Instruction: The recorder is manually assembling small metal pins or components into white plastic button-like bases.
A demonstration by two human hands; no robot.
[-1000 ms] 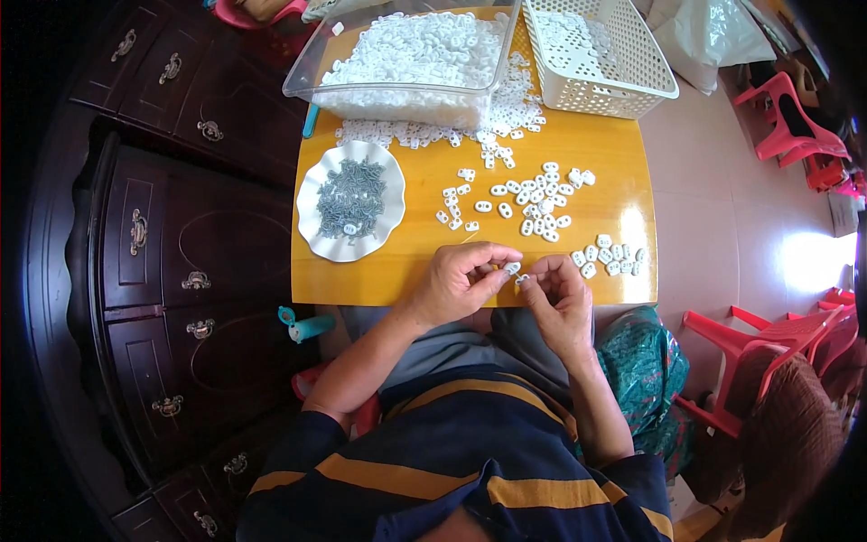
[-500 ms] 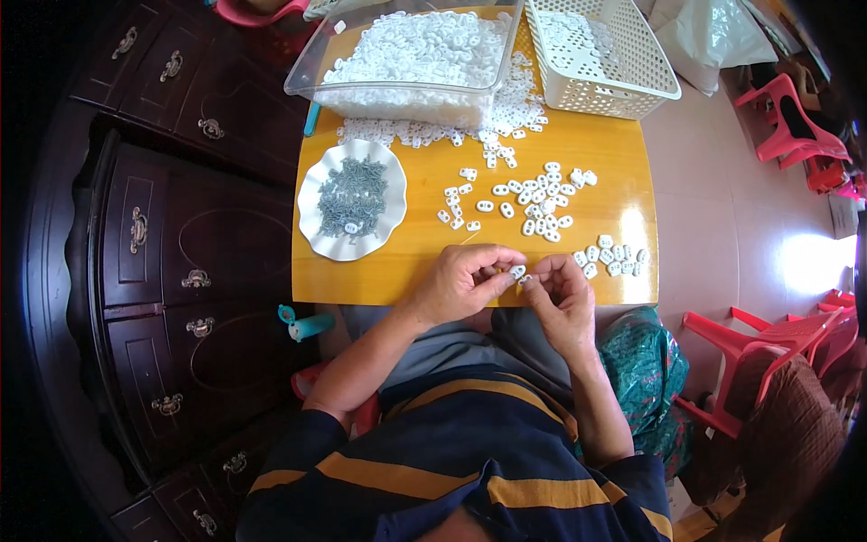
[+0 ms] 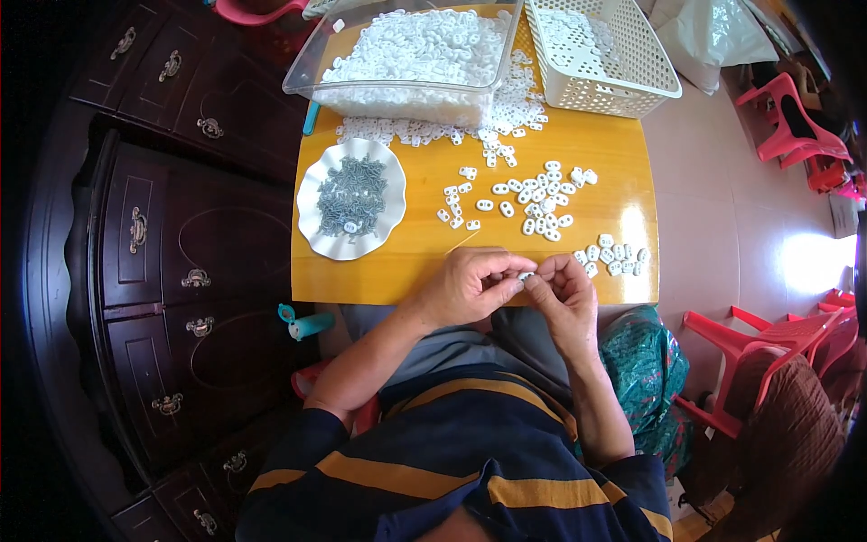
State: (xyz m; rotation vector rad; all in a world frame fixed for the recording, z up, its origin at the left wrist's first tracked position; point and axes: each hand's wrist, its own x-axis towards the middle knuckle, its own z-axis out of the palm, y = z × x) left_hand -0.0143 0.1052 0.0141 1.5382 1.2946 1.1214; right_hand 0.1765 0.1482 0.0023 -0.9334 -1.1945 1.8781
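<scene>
My left hand and my right hand meet above the table's front edge, both pinched closed. Between the fingertips shows a small white plastic piece, mostly covered by them. Whether it is one piece or two pressed together, I cannot tell. A thin yellowish stick shows just beyond my left knuckles; its lower end is hidden. Beyond my hands lie a loose pile of white two-holed plastic pieces and a smaller group to its left. Another cluster of pieces is right of my right hand.
A scalloped white dish of small grey metal pins stands on the left of the yellow table. At the back are a clear bin heaped with white pieces and a white perforated basket. Dark drawers stand at left.
The white pieces, seen apart in my two hands before, have been brought together. My left fingertips have moved right against my right fingers and now cover most of them.
</scene>
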